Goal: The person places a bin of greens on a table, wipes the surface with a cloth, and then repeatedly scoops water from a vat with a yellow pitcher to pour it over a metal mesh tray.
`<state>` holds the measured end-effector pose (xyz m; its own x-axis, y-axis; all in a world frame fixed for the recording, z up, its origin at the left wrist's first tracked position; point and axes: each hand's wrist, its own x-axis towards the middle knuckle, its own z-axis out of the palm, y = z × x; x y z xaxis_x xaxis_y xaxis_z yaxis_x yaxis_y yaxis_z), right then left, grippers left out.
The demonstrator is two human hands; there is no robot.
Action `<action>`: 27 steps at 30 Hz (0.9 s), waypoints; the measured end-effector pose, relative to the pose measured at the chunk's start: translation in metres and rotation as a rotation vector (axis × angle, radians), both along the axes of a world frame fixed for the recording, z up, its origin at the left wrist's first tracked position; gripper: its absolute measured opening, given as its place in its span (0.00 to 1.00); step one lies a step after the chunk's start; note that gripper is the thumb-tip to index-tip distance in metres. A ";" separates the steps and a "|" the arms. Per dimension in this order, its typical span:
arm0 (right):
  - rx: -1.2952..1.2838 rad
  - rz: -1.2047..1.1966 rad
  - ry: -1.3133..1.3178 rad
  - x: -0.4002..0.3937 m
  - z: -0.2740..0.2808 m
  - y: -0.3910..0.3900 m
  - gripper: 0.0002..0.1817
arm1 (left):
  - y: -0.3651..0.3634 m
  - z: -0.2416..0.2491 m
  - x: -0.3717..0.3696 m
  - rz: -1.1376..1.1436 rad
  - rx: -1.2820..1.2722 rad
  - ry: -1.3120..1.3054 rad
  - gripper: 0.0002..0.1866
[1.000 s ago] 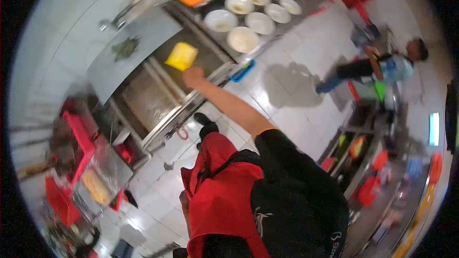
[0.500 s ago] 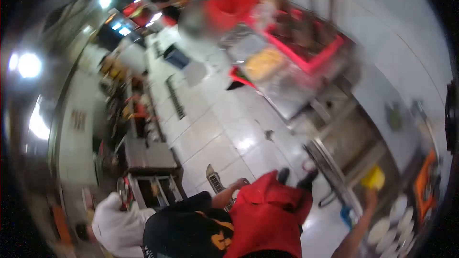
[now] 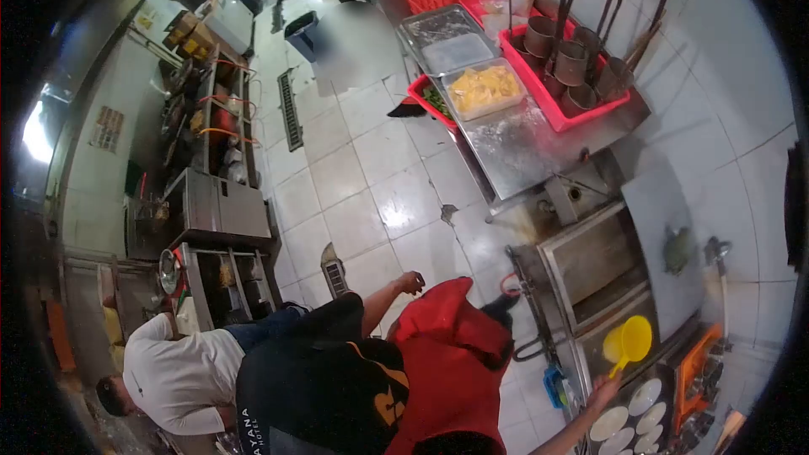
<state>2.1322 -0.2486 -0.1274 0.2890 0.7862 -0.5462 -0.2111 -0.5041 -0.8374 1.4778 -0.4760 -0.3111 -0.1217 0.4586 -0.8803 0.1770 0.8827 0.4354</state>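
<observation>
My right hand (image 3: pixel 605 389) grips the handle of a yellow plastic dipper (image 3: pixel 629 342) at the lower right. The dipper is over the metal counter beside a sink basin (image 3: pixel 595 274). Below it, several white oval dishes (image 3: pixel 608 424) lie close together near my right forearm. My left hand (image 3: pixel 410 283) hangs in front of my red apron (image 3: pixel 451 324), its fingers loosely bent and apart, with nothing visible in it.
Ahead, a metal table (image 3: pixel 514 152) bears a tub of yellow food (image 3: pixel 484 91) and a red crate of long-handled metal cups (image 3: pixel 560 122). An orange basket (image 3: pixel 701 362) stands right. A person in a white shirt (image 3: pixel 190 375) bends over at left. The tiled floor (image 3: pixel 341 177) has drain grates.
The view has turned and sharpened. My right hand still holds the dipper, now lower in view and tilted differently. My left hand shows higher and further left.
</observation>
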 end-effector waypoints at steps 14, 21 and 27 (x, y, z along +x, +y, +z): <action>0.116 0.543 -1.121 -0.164 0.100 0.108 0.21 | 0.001 -0.061 -0.073 0.279 0.128 -0.298 0.11; 0.153 0.674 -1.185 -0.205 0.090 0.131 0.23 | -0.069 -0.056 -0.054 0.219 0.156 -0.136 0.11; 0.076 0.723 -1.331 -0.251 0.085 0.106 0.24 | -0.162 -0.101 -0.067 0.476 0.153 -0.381 0.09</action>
